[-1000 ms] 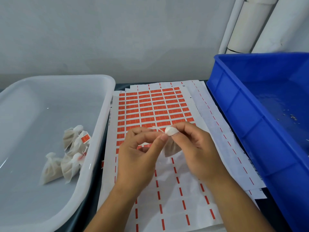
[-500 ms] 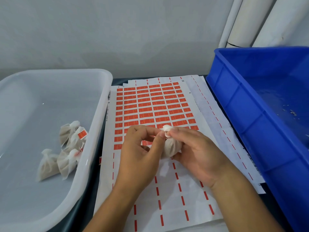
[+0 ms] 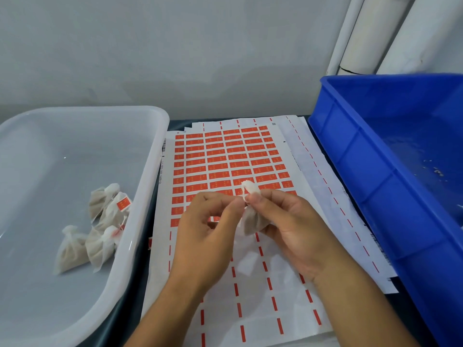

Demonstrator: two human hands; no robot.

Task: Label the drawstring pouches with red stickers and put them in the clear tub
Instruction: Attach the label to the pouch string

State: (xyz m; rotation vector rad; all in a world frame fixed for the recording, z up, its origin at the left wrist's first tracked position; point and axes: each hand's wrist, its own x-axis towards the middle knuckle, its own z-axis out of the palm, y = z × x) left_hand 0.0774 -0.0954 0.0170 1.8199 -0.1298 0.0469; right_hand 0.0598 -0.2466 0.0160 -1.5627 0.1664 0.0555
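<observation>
Tub: a clear tub (image 3: 140,221) sat at the left on the dark worktop (image 3: 130,309).
Pouches in tub: a cluster of pale pouches (image 3: 95,231) lay near its right wall, touching one another; one showed a red sticker (image 3: 123,204) on its tag.
Sheets: a stack of sticker sheets (image 3: 225,161) lay between the tub and a blue bin, the top sheet's far part filled with rows of red stickers, its near part peeled to white backing with red dashes.
Left hand: the left hand (image 3: 205,236) hovered above the sheets, its fingers (image 3: 233,209) curled together and pinching at the neck of a pouch.
Held pouch: one pouch (image 3: 250,219) was above the sheets, between both hands, its gathered top pointing up and away.
Right hand: the right hand (image 3: 293,229) gripped the pouch, thumb and fingers clamped round its neck and body.
Bin: a blue bin (image 3: 370,176) stood at the right, its side over the sheets' edge, with small pale crumbs inside.
Background: a grey wall (image 3: 175,58) stood behind, with white pipes (image 3: 375,33) at the upper right.
</observation>
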